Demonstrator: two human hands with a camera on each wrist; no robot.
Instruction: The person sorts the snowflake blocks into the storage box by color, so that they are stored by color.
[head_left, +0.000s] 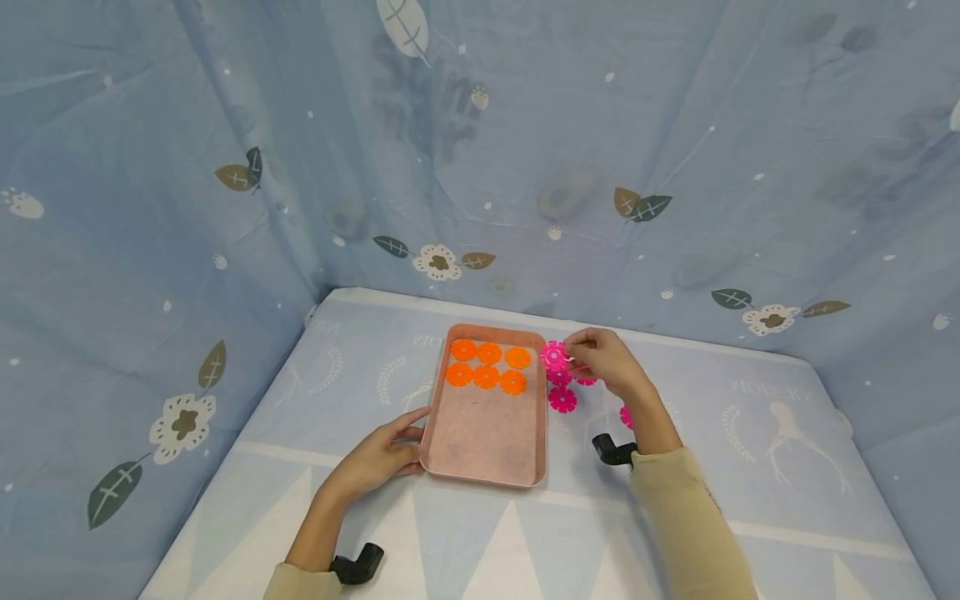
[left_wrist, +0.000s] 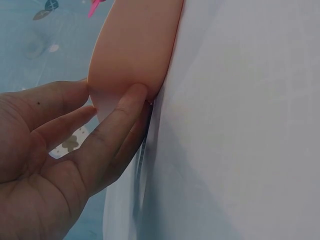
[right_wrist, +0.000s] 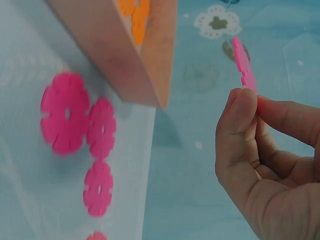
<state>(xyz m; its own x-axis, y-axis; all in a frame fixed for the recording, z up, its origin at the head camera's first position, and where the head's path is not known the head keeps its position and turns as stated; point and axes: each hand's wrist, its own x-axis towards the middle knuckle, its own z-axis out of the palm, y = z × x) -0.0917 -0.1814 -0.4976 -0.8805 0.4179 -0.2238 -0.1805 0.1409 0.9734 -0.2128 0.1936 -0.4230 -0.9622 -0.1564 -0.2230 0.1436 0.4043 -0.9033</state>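
Note:
A shallow pink tray (head_left: 487, 442) holds several orange flower-shaped discs (head_left: 486, 377) in two rows at its far end. My left hand (head_left: 378, 457) grips the tray's near left corner; in the left wrist view its fingertips (left_wrist: 134, 97) rest against the tray's outer wall (left_wrist: 127, 50). Just past the tray's right rim, my right hand (head_left: 609, 362) pinches a pink flower-shaped disc (head_left: 553, 357) between thumb and fingers. The right wrist view shows this disc (right_wrist: 244, 65) nearly edge-on, raised off the table. Several more pink discs (head_left: 562, 399) lie below that hand.
Another pink disc (head_left: 626, 416) is partly hidden by the right forearm. Black curved devices (head_left: 358, 564) sit at both wrists. A patterned cloth covers the table (head_left: 300, 500), and blue printed curtains (head_left: 525, 167) hang behind and at the sides.

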